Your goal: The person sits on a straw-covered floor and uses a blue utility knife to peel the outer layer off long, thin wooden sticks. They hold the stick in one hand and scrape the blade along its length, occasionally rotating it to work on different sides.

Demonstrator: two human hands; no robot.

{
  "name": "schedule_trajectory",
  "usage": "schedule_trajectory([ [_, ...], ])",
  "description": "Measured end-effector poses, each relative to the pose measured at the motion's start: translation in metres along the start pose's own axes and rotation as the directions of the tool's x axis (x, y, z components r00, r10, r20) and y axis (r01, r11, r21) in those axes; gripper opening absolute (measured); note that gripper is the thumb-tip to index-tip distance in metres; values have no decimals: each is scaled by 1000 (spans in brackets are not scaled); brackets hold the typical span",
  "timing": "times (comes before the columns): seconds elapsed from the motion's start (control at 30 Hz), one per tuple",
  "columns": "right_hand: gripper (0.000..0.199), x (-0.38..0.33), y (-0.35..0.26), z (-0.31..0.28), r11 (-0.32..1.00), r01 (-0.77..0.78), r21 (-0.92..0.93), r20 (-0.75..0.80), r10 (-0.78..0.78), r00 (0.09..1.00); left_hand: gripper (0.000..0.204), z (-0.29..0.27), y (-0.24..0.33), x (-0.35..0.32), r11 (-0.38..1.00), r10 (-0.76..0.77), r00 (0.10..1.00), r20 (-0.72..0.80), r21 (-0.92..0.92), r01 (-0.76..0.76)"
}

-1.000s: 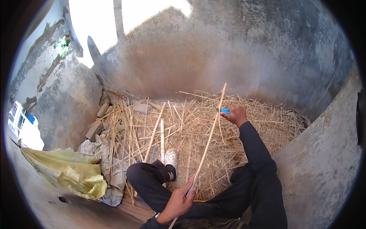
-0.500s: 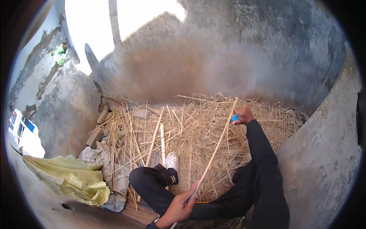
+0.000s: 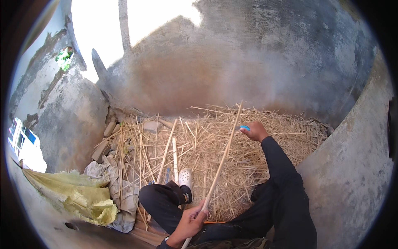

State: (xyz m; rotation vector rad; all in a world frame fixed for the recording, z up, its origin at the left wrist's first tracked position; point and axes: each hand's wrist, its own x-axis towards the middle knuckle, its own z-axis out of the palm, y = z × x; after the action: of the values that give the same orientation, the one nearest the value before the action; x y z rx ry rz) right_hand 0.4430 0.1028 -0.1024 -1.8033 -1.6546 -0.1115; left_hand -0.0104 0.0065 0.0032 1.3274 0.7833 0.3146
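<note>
A long, pale bamboo strip (image 3: pixel 223 159) slants up and away from my lap over the shavings. My left hand (image 3: pixel 191 223) is closed round its near part, and the near end runs on below that hand. Farther up, my right hand (image 3: pixel 255 131) grips a small blue-handled knife (image 3: pixel 244 128). The knife's short tip meets the strip's right side near the far end; how deep it sits there cannot be made out. My right fingers partly cover the handle.
Thin shavings (image 3: pixel 265 159) cover the floor up to the concrete wall (image 3: pixel 248 62). Loose strips (image 3: pixel 168 149) lie left of my shoe (image 3: pixel 185 177). Wood pieces (image 3: pixel 100 151), a crumpled grey cloth (image 3: pixel 124 216) and a torn yellow sack (image 3: pixel 78 195) are at the left.
The strip's far end has swung left and stands more upright. My right hand has moved left and slightly nearer, turning the knife toward the strip. My left hand has shifted slightly left.
</note>
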Motion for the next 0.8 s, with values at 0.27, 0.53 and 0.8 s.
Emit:
schedule_trajectory([
  [0.27, 73, -4, -117, -10, -87, -870, 485, 869, 163, 468, 45, -8, -8, 1, 938, -21, 1000, 6, -346, 22],
  [0.53, 76, -5, -112, -14, 684, -617, 390, 451, 442, 775, 39, -12, -9, 11, 662, -52, 992, 119, -739, 123],
  [0.8, 70, -40, -169, -19, 992, 9, 122, 242, -38, 970, 35, -22, -12, 26, 560, -11, 995, 95, -824, 84],
])
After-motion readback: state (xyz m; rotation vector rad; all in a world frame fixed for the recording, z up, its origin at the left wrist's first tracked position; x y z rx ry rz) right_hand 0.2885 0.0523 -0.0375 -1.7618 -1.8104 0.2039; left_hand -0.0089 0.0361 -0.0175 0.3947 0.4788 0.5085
